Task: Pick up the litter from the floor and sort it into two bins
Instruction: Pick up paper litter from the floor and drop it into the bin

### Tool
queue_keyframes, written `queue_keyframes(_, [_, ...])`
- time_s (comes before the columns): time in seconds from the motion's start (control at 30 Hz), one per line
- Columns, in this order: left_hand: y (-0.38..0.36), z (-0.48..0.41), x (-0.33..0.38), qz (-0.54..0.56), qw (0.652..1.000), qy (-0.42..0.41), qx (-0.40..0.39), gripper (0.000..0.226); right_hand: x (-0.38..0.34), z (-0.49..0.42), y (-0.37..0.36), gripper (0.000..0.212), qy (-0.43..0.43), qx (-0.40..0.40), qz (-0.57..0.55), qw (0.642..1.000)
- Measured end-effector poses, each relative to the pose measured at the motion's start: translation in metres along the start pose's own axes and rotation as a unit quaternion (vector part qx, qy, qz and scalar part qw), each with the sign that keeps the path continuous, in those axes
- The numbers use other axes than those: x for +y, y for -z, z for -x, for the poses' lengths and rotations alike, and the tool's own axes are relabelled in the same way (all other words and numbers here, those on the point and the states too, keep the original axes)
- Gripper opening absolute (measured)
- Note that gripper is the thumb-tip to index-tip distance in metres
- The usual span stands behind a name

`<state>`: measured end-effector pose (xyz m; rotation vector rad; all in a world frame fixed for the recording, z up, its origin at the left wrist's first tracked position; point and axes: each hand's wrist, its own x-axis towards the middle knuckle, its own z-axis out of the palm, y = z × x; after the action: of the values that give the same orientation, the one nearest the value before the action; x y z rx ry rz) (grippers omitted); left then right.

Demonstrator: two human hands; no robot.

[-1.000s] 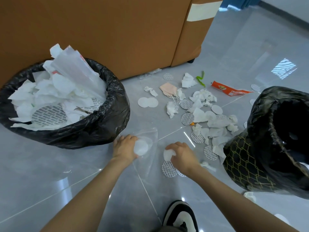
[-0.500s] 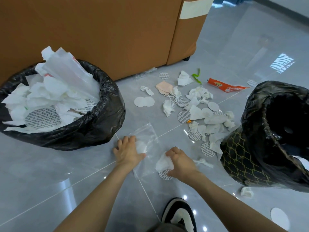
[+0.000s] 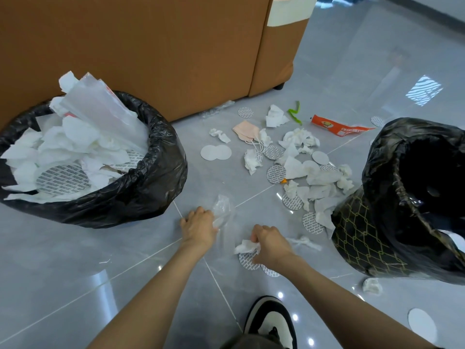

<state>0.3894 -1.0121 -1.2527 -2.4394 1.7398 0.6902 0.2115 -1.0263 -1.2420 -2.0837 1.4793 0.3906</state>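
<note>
My left hand (image 3: 200, 226) is closed on a crumpled clear plastic bag (image 3: 222, 210) just above the grey floor. My right hand (image 3: 270, 244) grips a white tissue (image 3: 246, 246) over two printed round discs (image 3: 247, 260). The left bin (image 3: 151, 182), lined with a black bag, is heaped with white tissues, discs and clear plastic. The right bin (image 3: 362, 235), gold-patterned with a black liner, stands at my right and looks dark inside. Between the bins lies a scatter of tissues (image 3: 319, 177), round discs (image 3: 216, 152), a pink face mask (image 3: 245, 129), an orange wrapper (image 3: 337, 127) and a green strip (image 3: 295, 114).
A brown sofa (image 3: 151, 46) runs along the back, close behind the left bin. My shoe (image 3: 270, 321) is at the bottom centre. A tissue wad (image 3: 372, 285) and a white disc (image 3: 422, 322) lie at the lower right. A twisted tissue (image 3: 305, 241) lies beside my right hand.
My left hand has bunched the flat clear bag into a crumpled wad. My right hand has closed on the white tissue and lifted it off the discs.
</note>
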Motion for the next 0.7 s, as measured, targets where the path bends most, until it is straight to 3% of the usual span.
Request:
queue_keyframes(0.2, [0.024, 0.006, -0.006, 0.191, 0.981, 0.009, 0.004, 0.025, 0.008, 0.003, 0.000, 0.032, -0.034, 0.001, -0.070, 0.997])
queue_keyframes(0.3, [0.044, 0.009, -0.008, 0.256, 0.966, -0.001, 0.043, 0.031, 0.008, 0.003, 0.004, 0.022, -0.073, 0.040, -0.181, 0.980])
queue_keyframes(0.37, [0.060, 0.010, -0.001, 0.293, 0.954, -0.002, 0.066, 0.029, 0.005, 0.004, 0.012, 0.021, -0.100, 0.092, -0.306, 0.942])
queue_keyframes(0.43, [0.079, 0.011, 0.007, 0.297, 0.951, -0.011, 0.081, 0.027, -0.002, 0.008, 0.025, 0.015, -0.104, 0.146, -0.449, 0.875])
queue_keyframes(0.53, [0.110, 0.022, 0.012, 0.311, 0.937, -0.084, 0.135, 0.016, -0.022, 0.014, 0.055, 0.024, -0.079, 0.194, -0.586, 0.783])
queue_keyframes(0.6, [0.137, 0.039, 0.014, 0.357, 0.911, -0.116, 0.174, 0.008, -0.040, 0.019, 0.078, 0.026, -0.041, 0.211, -0.623, 0.752])
queue_keyframes(0.7, [0.179, 0.063, 0.012, 0.412, 0.866, -0.141, 0.246, 0.023, -0.073, 0.024, 0.106, 0.032, 0.006, 0.214, -0.647, 0.731])
